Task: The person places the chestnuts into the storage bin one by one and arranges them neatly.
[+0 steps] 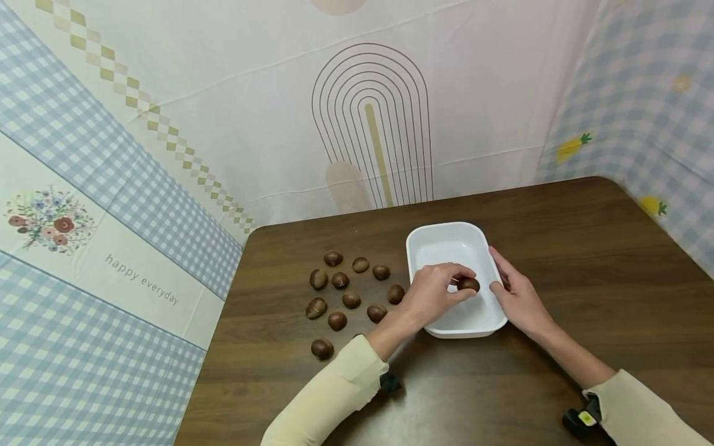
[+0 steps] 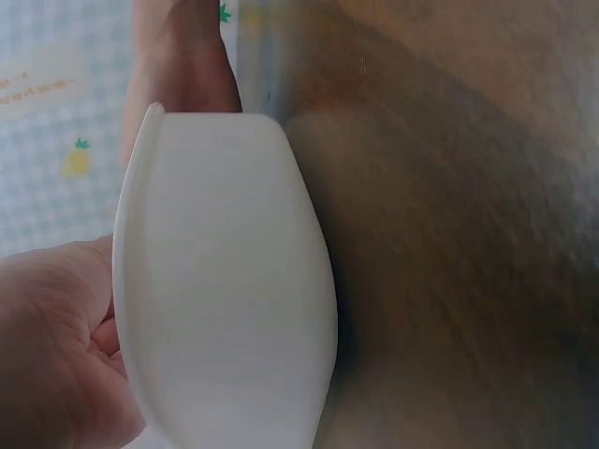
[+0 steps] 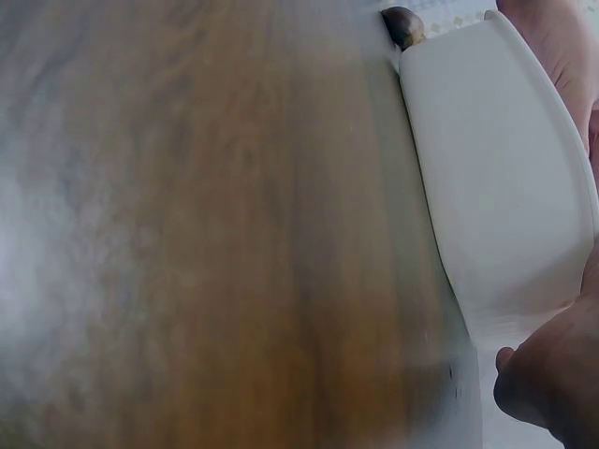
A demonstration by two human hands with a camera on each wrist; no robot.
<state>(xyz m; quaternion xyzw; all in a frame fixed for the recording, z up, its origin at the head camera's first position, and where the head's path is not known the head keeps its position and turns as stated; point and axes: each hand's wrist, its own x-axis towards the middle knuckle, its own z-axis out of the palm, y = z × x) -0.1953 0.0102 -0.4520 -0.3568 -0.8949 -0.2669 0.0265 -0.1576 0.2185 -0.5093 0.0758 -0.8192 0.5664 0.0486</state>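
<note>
Over the inside of a white rectangular dish [image 1: 452, 319], my left hand [image 1: 432, 291] pinches a brown chestnut [image 1: 468, 284] between thumb and fingers. My right hand [image 1: 521, 300] grips the dish's right side, thumb at the rim and fingers along the outer wall. In the left wrist view, the dish's white wall [image 2: 225, 271] hides the chestnut and the tips of my left hand [image 2: 56, 346]. The right wrist view shows the dish [image 3: 505, 178] from its side, with my right hand [image 3: 552, 374] at its rim.
Several loose chestnuts [image 1: 337, 321] lie scattered on the dark wooden table [image 1: 268, 371] left of the dish. One of them [image 3: 404, 28] shows beyond the dish's corner in the right wrist view. A patterned cloth [image 1: 251, 124] hangs behind the table.
</note>
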